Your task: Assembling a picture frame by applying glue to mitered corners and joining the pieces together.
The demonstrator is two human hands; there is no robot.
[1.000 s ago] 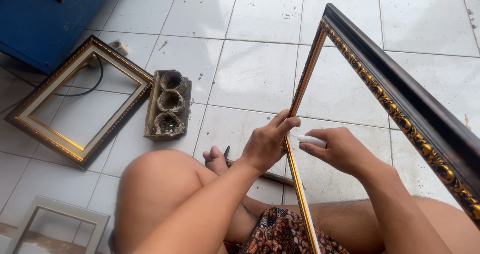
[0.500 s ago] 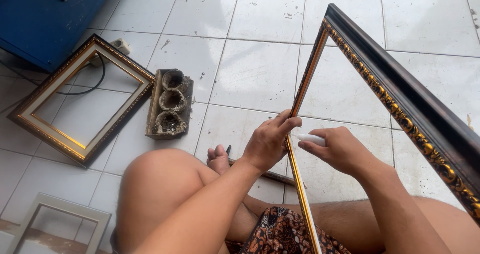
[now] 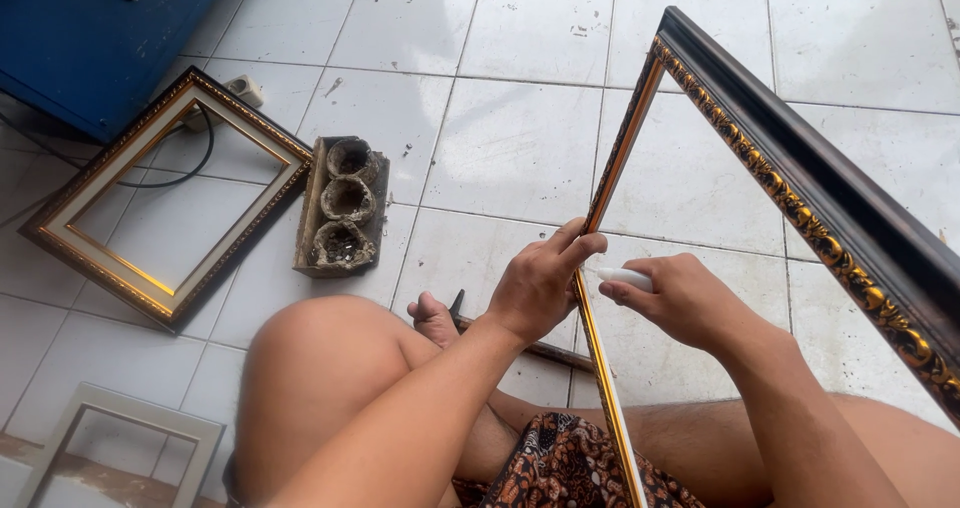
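A large dark wooden picture frame with gilt ornamental moulding (image 3: 800,208) is held upright above a white tiled floor (image 3: 520,138), its near rail gripped by the left hand (image 3: 540,283), fingers curled shut around the edge. A small white stick-like object (image 3: 625,279) is pinched in the closed right hand (image 3: 690,303), its tip just beside the rail. Two further frames lie on the floor at left: one gold-and-cream rectangular frame (image 3: 165,198) farther off, and one plain pale grey frame (image 3: 120,438) nearest. Between the gold frame and the hands rests one grimy wooden tray with three round hollows (image 3: 342,208). A blue cabinet (image 3: 90,38) stands at far left.
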